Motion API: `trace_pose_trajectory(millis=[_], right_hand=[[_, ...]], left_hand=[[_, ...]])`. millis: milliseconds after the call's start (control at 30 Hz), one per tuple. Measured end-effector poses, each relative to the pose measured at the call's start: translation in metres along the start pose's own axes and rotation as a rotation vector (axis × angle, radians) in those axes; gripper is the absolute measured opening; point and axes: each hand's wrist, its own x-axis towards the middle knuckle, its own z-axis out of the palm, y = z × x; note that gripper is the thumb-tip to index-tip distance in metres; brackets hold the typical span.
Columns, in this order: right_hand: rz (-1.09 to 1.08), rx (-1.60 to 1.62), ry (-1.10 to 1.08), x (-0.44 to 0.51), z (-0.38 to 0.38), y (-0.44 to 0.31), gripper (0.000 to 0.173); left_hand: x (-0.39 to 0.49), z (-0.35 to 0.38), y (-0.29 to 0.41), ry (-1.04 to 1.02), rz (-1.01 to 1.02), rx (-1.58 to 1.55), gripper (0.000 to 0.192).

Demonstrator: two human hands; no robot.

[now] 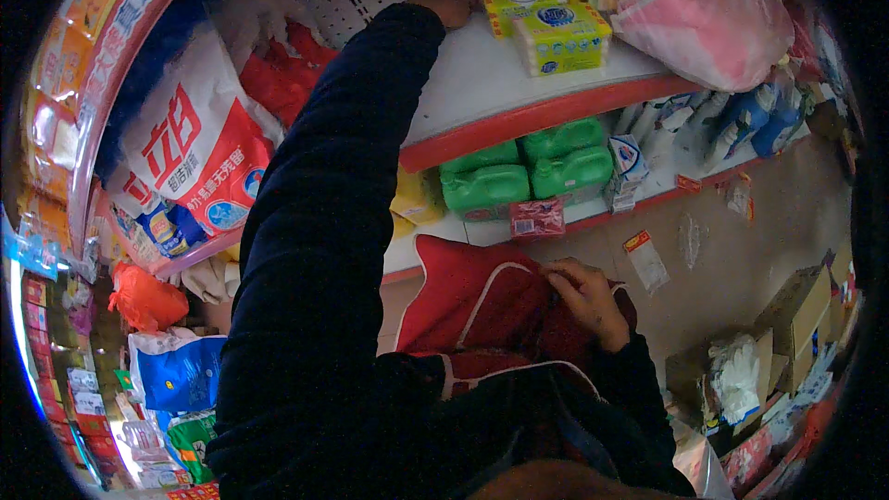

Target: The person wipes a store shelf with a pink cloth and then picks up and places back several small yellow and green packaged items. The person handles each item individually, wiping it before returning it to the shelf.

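My left hand (455, 5) reaches over the upper white shelf (472, 83), at the left end of two yellow-green wrapped packs (562, 38). Its fingers are blurred and partly hidden, so whether they grip a pack is unclear. A dark sleeve covers that arm. Lower down, my right hand (590, 298) lies against the red apron (479, 298) with white piping that I wear. The fingers of this hand are bent near the cloth; a firm hold on it cannot be made out.
A pink-and-white plastic bag (701, 21) bulges over the shelf's right part. Green jugs (573, 170) and a small red pack (537, 217) stand below. To the left is a large detergent bag (201, 146). White gloves (735, 375) lie by an open cardboard box (799, 323) at lower right.
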Motion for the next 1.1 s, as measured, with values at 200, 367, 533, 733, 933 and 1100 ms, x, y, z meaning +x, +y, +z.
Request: trace_pose_trajectory(millis=[200,367,533,733,933,1100], right_hand=[[0.047,-0.017,-0.083,0.004,0.000,0.005,0.028],[0.080,-0.038,-0.079,-0.002,-0.004,0.008,0.032],[0.112,0.022,-0.043,-0.011,-0.009,0.009,0.033],[0.059,0.037,-0.043,-0.015,-0.003,0.008,0.030],[0.004,0.015,-0.084,-0.019,0.000,0.003,0.031],[-0.009,-0.032,-0.064,-0.018,0.002,0.001,0.032]], left_hand=[[-0.003,0.001,0.005,0.071,-0.061,0.057,0.046],[-0.027,-0.013,-0.003,-0.068,0.147,-0.222,0.048],[-0.088,-0.002,-0.007,0.166,0.223,-0.282,0.045],[-0.167,-0.018,0.003,-0.175,0.295,-0.255,0.048],[-0.218,-0.035,0.048,-0.188,0.235,-0.437,0.051],[-0.187,-0.021,0.060,-0.126,0.224,-0.258,0.045]])
